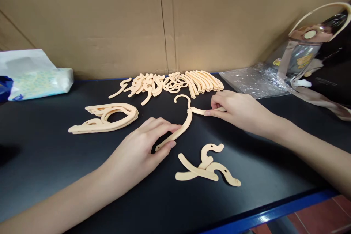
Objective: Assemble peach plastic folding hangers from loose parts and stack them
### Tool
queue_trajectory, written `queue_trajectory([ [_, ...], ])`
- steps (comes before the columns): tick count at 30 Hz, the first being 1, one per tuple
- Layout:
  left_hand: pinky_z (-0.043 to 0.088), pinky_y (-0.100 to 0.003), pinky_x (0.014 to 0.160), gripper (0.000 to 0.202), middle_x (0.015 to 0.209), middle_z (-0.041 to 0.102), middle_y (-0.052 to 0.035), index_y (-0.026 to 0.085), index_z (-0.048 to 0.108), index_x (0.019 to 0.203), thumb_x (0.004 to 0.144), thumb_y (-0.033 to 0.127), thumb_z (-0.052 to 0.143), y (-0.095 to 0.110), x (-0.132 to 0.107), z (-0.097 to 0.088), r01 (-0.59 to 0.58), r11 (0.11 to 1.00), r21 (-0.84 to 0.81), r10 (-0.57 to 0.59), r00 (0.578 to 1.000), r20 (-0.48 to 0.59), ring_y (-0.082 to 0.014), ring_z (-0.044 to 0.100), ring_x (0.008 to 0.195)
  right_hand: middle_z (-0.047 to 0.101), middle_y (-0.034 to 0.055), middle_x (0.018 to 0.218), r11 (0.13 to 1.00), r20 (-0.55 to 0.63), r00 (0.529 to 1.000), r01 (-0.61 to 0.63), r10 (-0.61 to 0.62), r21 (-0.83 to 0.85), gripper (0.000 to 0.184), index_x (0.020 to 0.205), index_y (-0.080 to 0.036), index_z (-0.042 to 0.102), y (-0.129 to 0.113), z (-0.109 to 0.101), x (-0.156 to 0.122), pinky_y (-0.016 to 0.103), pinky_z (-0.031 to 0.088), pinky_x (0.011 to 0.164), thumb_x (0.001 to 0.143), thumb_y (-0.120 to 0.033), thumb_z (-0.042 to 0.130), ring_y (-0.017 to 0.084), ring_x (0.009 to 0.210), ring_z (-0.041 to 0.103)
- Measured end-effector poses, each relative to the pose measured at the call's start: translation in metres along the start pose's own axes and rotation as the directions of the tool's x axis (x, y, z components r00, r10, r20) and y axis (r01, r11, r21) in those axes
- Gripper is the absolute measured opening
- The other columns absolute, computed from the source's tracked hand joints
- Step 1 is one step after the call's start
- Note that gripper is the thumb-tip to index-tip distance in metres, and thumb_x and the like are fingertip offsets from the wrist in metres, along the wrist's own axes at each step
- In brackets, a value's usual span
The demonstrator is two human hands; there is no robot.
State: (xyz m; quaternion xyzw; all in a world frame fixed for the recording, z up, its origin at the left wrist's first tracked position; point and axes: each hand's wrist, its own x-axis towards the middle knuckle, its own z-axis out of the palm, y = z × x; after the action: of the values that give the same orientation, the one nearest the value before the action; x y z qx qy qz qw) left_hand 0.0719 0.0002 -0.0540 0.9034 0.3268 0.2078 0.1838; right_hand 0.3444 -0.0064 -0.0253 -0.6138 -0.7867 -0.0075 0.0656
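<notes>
Hanger: the pale hanger (189, 114) is being held near the middle of the table (41, 157), its hook (189, 101) being pointed toward the far edge and its two arms being spread apart.
Left hand: the left arm of the hanger is being pinched by the left hand (145, 139), thumb and fingertips being kept a little apart by the thickness of the arm between them.
Right hand: the other arm is being gripped by the right hand (236, 106), its fingers being curled in and its thumb being laid along the arm.
Loose pieces: several loose pieces (197, 170) are being left crossed over one another between the hanger and the near edge; their exact number cannot be told.
Folded hangers: a stack of folded hangers (109, 127) is being kept toward the left edge, beside the left hand.
Far edge: curved pieces (149, 84), hooks (172, 91) and straight bars (204, 80) are being lined up in heaps, left to right.
Far left corner: a tissue pack (41, 80) is being stood there.
Far right corner: a clear plastic bag (252, 78) is being spread flat beside a bottle (307, 55) with a strap (309, 95).
</notes>
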Motion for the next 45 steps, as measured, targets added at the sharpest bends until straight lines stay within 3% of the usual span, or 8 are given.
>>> queue_trajectory([
  [6,0.049,-0.030,0.084,0.035,0.116,0.064,-0.0012,0.026,0.053,0.129,0.095,0.020,0.047,0.001,0.001,0.000,-0.057,0.998,0.024,0.056,0.998,0.034,-0.0180,0.057,0.102,0.063,0.0051,0.089,0.991,-0.094,0.986,0.132,-0.135,-0.036,0.023,0.085,-0.017,0.060,0.004,-0.004,-0.001,0.030,0.038,0.070,0.094,-0.037,0.059,0.021,0.083,0.057],
  [9,0.050,-0.028,0.083,0.033,0.116,0.064,-0.0021,0.024,0.053,0.128,0.097,0.021,0.046,-0.001,0.004,0.000,-0.046,0.999,-0.003,0.046,0.999,0.023,-0.0161,0.058,0.099,0.063,0.0009,0.089,0.925,0.028,0.946,0.308,-0.322,0.221,0.023,0.086,-0.019,0.063,0.006,-0.013,-0.003,0.028,0.040,0.073,0.093,-0.042,0.061,0.017,0.085,0.058],
  [13,0.051,-0.024,0.074,0.034,0.112,0.062,-0.0028,0.025,0.052,0.130,0.096,0.020,0.047,-0.003,0.006,0.000,-0.032,0.998,-0.055,0.031,0.999,-0.013,-0.0129,0.060,0.087,0.065,-0.0038,0.088,0.823,0.246,0.857,0.296,-0.453,0.485,0.030,0.086,-0.022,0.065,0.002,-0.024,-0.009,0.025,0.041,0.071,0.081,-0.051,0.072,0.014,0.082,0.059],
  [19,0.051,-0.023,0.075,0.032,0.120,0.059,-0.0047,0.024,0.052,0.129,0.098,0.020,0.047,-0.001,0.004,-0.002,-0.085,0.994,-0.070,0.086,0.996,0.005,-0.0111,0.060,0.085,0.061,-0.0050,0.080,0.831,0.348,0.811,0.274,-0.470,0.484,0.032,0.080,-0.022,0.063,-0.016,-0.030,-0.026,0.025,0.036,0.063,0.077,-0.051,0.076,0.012,0.074,0.056],
  [23,0.050,-0.028,0.091,0.029,0.123,0.060,-0.0068,0.021,0.053,0.128,0.099,0.024,0.049,0.003,0.002,-0.006,-0.180,0.983,-0.019,0.180,0.984,-0.015,-0.0159,0.059,0.106,0.059,-0.0056,0.075,0.842,0.360,0.793,0.328,-0.492,0.427,0.033,0.075,-0.022,0.060,-0.028,-0.027,-0.040,0.027,0.035,0.068,0.076,-0.050,0.077,0.014,0.076,0.055],
  [29,0.047,-0.032,0.097,0.022,0.119,0.066,-0.0094,0.017,0.063,0.110,0.095,0.032,0.058,0.012,-0.002,-0.006,-0.476,0.874,0.099,0.472,0.880,0.059,-0.0217,0.057,0.115,0.060,-0.0050,0.075,0.868,0.370,0.792,0.386,-0.486,0.312,0.026,0.076,-0.022,0.057,-0.033,-0.022,-0.052,0.031,0.033,0.070,0.084,-0.042,0.073,0.017,0.074,0.055],
  [35,0.045,-0.031,0.101,0.014,0.110,0.071,-0.0061,0.017,0.064,0.096,0.097,0.025,0.052,0.022,-0.004,-0.002,-0.535,0.836,0.120,0.521,0.844,0.131,-0.0215,0.058,0.115,0.060,-0.0054,0.071,0.857,0.377,0.777,0.399,-0.505,0.326,0.025,0.073,-0.022,0.056,-0.036,-0.025,-0.051,0.030,0.030,0.061,0.082,-0.035,0.075,0.015,0.066,0.056],
  [45,0.045,-0.030,0.068,0.008,0.076,0.061,-0.0032,0.018,0.056,0.078,0.084,0.013,0.053,0.030,-0.004,-0.004,-0.463,0.886,0.010,0.458,0.878,0.138,-0.0173,0.056,0.073,0.059,-0.0065,0.071,0.846,0.414,0.755,0.348,-0.509,0.405,0.024,0.079,-0.024,0.053,-0.042,-0.033,-0.047,0.027,0.028,0.053,0.076,-0.023,0.077,0.014,0.065,0.057],
])
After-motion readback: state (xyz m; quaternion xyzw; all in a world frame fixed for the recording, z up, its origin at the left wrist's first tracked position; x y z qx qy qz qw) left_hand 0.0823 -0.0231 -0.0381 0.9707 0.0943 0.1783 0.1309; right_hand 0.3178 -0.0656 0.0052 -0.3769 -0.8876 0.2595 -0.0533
